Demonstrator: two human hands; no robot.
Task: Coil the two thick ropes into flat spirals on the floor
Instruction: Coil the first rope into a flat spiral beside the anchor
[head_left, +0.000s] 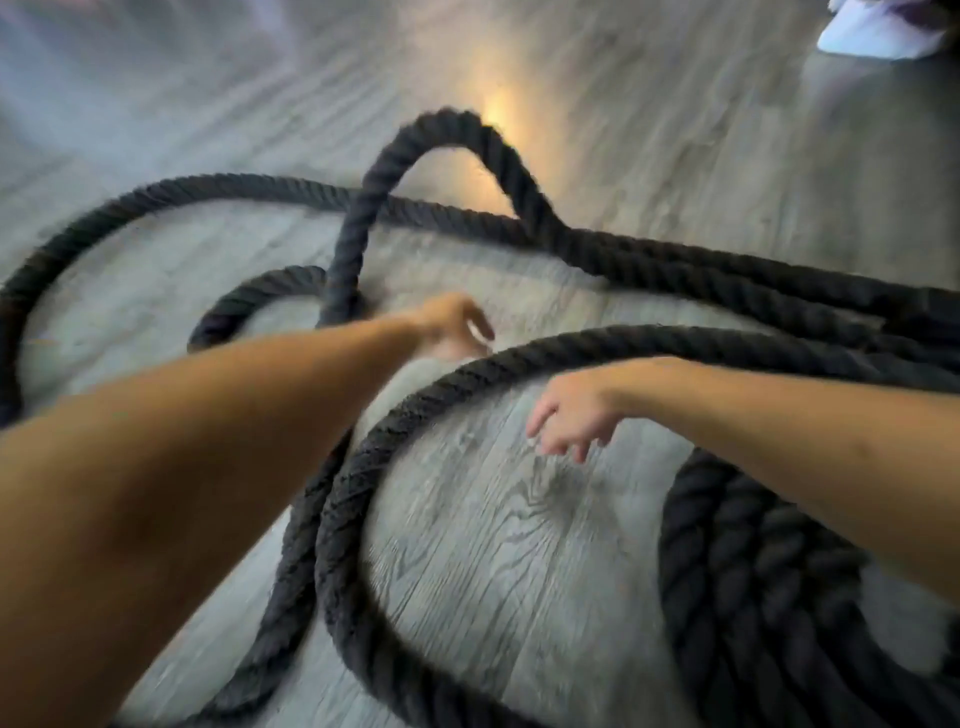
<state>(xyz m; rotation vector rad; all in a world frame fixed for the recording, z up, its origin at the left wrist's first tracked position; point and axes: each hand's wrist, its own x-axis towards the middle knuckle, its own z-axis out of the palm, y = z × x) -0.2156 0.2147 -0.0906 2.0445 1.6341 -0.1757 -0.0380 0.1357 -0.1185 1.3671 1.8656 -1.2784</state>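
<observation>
Thick black twisted rope (363, 467) lies in wide loose loops across the grey wood-look floor (509, 545). One stretch of rope rises in a tall arch (447, 130) at the far middle, blurred by motion. Several turns lie packed side by side at the lower right (753, 571). My left hand (457, 325) reaches forward just beyond the near loop, fingers loosely curled; whether it touches rope is unclear. My right hand (571, 415) hovers inside the near loop with fingers spread downward and holds nothing. I cannot tell the two ropes apart.
A white object (878, 31) sits at the far right corner of the floor. A warm light patch (498, 109) reflects off the floor behind the raised arch. Bare floor shows inside the near loop and beyond the ropes.
</observation>
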